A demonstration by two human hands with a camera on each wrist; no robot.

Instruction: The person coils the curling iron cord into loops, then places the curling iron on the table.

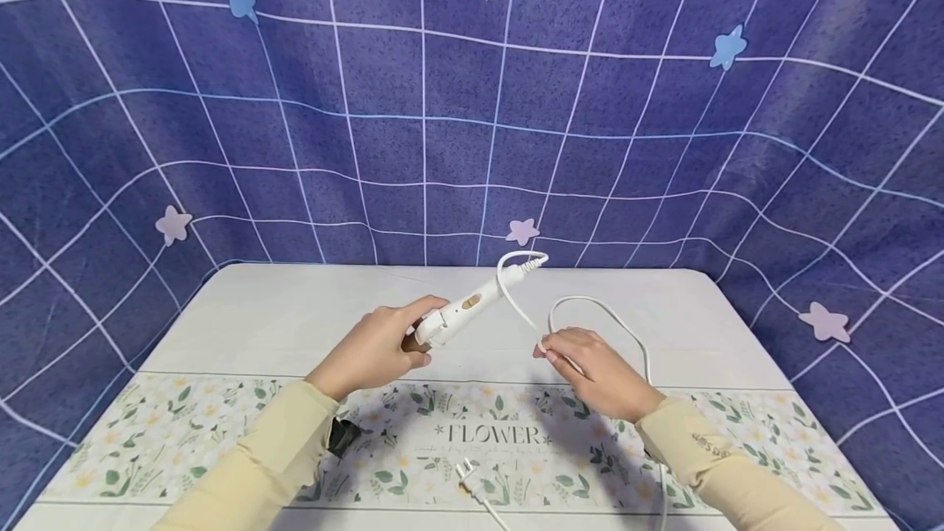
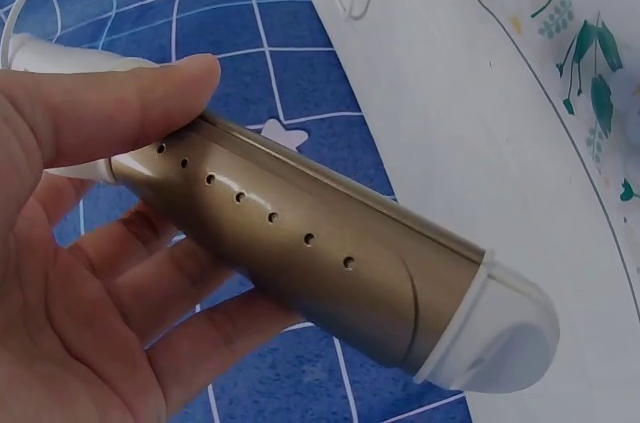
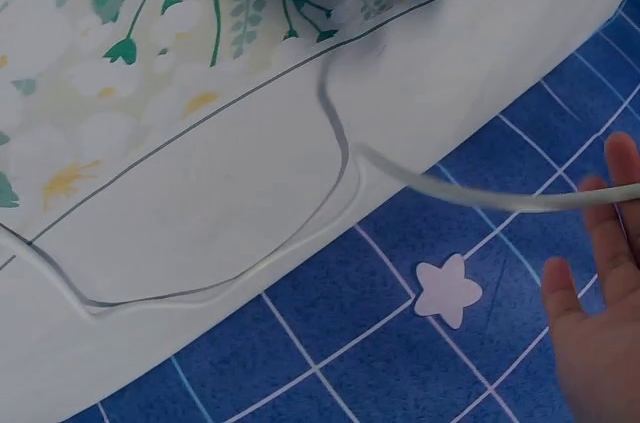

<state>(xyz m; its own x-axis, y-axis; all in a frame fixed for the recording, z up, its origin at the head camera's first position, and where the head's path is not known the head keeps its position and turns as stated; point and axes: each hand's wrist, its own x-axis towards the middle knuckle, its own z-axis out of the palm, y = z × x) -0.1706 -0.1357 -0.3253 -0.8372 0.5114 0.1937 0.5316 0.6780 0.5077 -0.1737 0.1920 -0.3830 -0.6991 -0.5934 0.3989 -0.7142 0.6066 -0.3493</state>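
Observation:
In the head view, my left hand (image 1: 376, 351) grips a white hair styling iron (image 1: 459, 316) by its lower end, the handle tilted up to the right. Seen from the left wrist, thumb and fingers hold the gold barrel (image 2: 300, 228), which has a row of small holes and a translucent tip (image 2: 505, 338). The iron's white power cord (image 1: 522, 315) loops from the handle to my right hand (image 1: 597, 375), which pinches it above the table. From the right wrist, the cord (image 3: 500, 201) runs into the fingers at the right edge.
A two-pin plug (image 1: 469, 475) lies on the front of the white table (image 1: 295, 301), on a floral strip marked FLOWER. Behind hangs a blue gridded curtain (image 1: 383, 146) with stars. More cord trails past the right forearm. Something dark (image 1: 342, 436) shows at the left wrist.

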